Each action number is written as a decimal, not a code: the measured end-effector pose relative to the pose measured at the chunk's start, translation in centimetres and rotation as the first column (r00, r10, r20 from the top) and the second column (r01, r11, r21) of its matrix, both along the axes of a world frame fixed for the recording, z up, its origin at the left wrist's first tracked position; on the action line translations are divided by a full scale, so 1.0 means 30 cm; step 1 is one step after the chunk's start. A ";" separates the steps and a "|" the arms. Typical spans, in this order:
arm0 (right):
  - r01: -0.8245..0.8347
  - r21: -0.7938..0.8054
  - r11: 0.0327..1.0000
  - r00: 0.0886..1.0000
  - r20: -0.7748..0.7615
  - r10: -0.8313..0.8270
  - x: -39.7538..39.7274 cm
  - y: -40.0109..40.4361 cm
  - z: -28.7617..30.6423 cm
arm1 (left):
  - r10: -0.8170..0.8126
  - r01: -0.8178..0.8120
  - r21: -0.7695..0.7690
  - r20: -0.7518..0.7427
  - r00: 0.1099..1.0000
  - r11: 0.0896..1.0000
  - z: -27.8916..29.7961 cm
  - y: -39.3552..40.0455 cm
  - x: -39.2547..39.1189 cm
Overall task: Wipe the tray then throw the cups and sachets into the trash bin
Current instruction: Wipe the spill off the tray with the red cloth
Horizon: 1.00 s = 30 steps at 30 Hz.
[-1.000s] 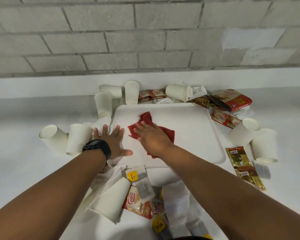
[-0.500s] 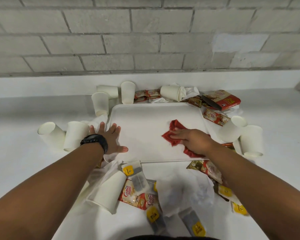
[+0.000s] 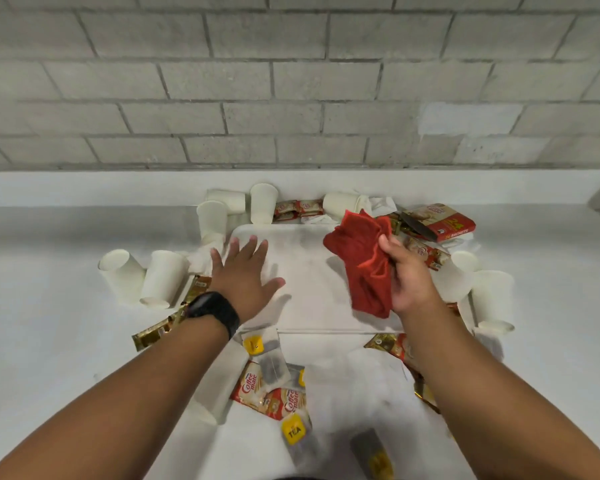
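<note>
We see the right hand (image 3: pixel 407 278) gripping a crumpled red cloth (image 3: pixel 366 261) above the right side of the white rectangular plastic tray (image 3: pixel 305 251), which lies on the white desk (image 3: pixel 49 306). The left hand (image 3: pixel 245 275), fingers spread flat, hovers at the tray's left edge. White paper cups (image 3: pixel 161 284) and red-and-gold creamer sachets (image 3: pixel 269 398) lie scattered on the desk around the tray.

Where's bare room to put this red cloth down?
The tray is bare between the left hand and the red cloth. Bare counter lies left of the two cups. It is crowded behind the tray, on its right, and in front with sachets.
</note>
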State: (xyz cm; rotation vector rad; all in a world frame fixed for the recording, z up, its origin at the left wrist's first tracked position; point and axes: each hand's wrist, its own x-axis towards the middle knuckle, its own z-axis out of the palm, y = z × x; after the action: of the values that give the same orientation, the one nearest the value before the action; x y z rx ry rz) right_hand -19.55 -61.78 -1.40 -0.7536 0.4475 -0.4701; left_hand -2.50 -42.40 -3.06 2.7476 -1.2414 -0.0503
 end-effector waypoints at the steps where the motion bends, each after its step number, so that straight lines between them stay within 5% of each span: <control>1: -0.041 0.092 0.995 0.998 0.041 0.037 0.001 0.029 0.003 | 0.003 -0.020 -0.119 -0.142 0.990 0.993 0.019 -0.011 -0.033; 3: -0.186 0.185 0.965 0.979 0.112 0.168 0.017 0.089 0.007 | -0.033 -0.117 -0.311 -0.439 0.898 0.943 0.062 -0.011 -0.094; 6: -0.449 0.165 0.878 0.886 0.206 0.414 0.041 0.173 0.020 | -0.135 -0.221 -0.430 -0.657 0.742 0.875 0.096 0.015 -0.160; 10: -0.464 0.066 0.883 0.883 0.106 0.457 0.079 0.247 0.037 | -0.259 -0.517 -0.459 -0.873 0.413 0.723 0.096 0.111 -0.180; 12: -0.446 0.011 0.895 0.894 0.061 0.444 0.098 0.281 0.060 | -0.348 -0.577 -0.501 -0.865 0.362 0.645 0.098 0.168 -0.176; 20: -0.440 -0.169 0.882 0.896 -0.022 0.443 0.185 0.513 0.154 | -0.404 -0.650 -0.626 -0.778 0.482 0.430 0.185 0.479 -0.123; 30: -0.642 -0.253 0.724 0.766 -0.261 0.588 0.475 0.999 0.146 | -0.214 -0.658 -0.628 -0.770 0.601 0.415 0.242 1.085 0.157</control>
State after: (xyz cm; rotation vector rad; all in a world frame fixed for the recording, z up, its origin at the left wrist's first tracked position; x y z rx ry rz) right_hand -5.31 -31.81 2.96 -1.2178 0.2401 0.1657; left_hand 2.20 -9.86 4.20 1.5318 -0.3197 -0.3828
